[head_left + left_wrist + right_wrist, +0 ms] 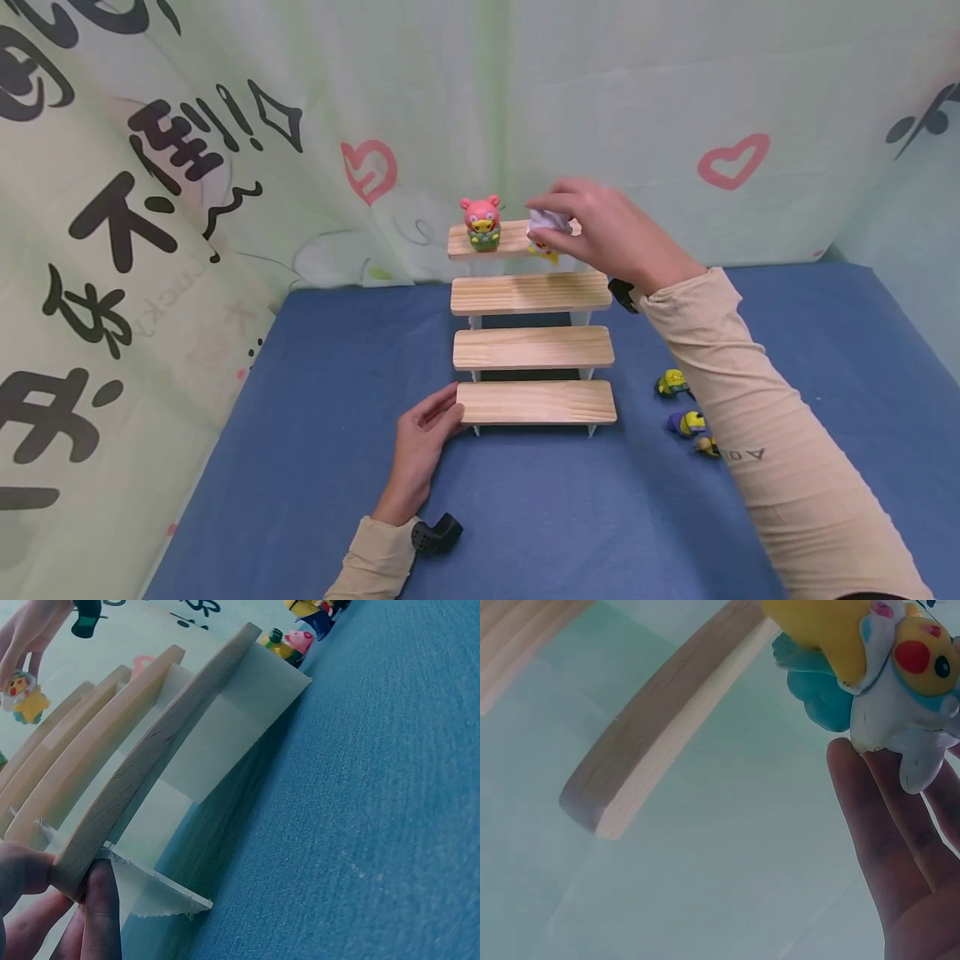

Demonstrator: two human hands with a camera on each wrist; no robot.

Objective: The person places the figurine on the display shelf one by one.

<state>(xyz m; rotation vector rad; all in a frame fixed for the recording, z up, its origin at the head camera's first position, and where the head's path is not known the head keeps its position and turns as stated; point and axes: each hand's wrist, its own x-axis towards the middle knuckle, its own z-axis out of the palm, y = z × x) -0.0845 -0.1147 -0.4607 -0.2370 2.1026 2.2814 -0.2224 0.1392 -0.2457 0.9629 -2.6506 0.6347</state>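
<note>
White-and-yellow figurine (550, 223): at the right part of the stand's top board (513, 240), pinched by thumb and fingers of the right hand (611, 229). Whether its base touches wood, cannot tell. Grip is from above and behind, likely so the body hangs free of the fingers.

Left hand (420, 446) pinches the left end of the lowest board (536, 402); probably a brace, since the stand (532, 293) looks light and could shift under a knock.

Pink-headed figurine (482, 223) upright on the top board's left part, apart from the held one; the spacing presumably gives each its own spot.

Counts: boards, four, stepped, so a back row would show over a front one. Figurines, five in head view: one held, one standing, three on the blue tabletop (345, 375) right of the stand (rear figurine (672, 382), middle figurine (687, 423), near figurine (707, 447)), perhaps kept within the right arm's reach. Sleeve may hide others. Pink hearts on the curtain (600, 100): two large, left heart (392, 171) and right heart (762, 150).
</note>
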